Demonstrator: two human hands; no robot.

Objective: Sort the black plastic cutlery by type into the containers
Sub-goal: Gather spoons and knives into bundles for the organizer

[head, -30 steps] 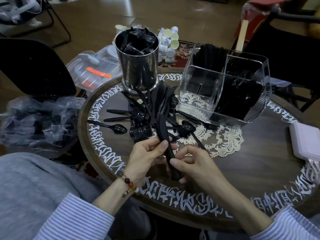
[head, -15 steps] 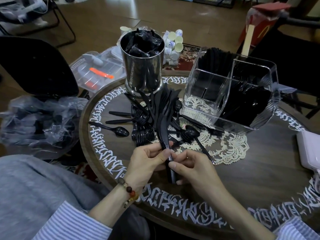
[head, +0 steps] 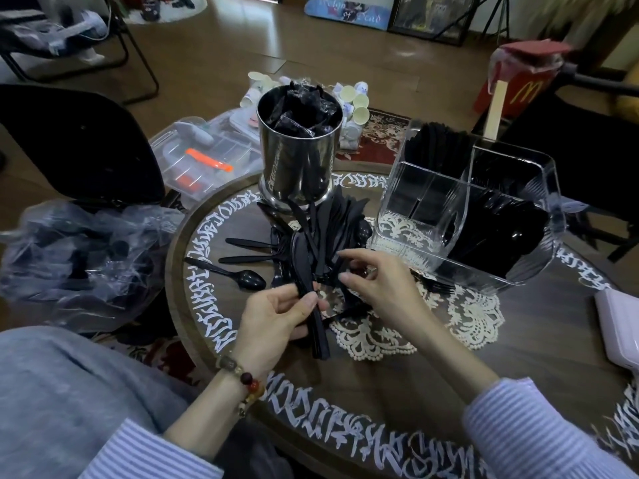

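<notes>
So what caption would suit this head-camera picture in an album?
Left hand grips black knives while right hand reaches into the cutlery pile.

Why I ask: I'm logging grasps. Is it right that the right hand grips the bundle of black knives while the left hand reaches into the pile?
Sides are swapped. The head view shows the left hand gripping the bundle of black knives, while the right hand reaches into the pile.

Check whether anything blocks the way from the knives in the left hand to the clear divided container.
Partly. The left hand grips the knives; the right hand and the loose cutlery pile lie between them and the clear container. Its top is open.
</notes>
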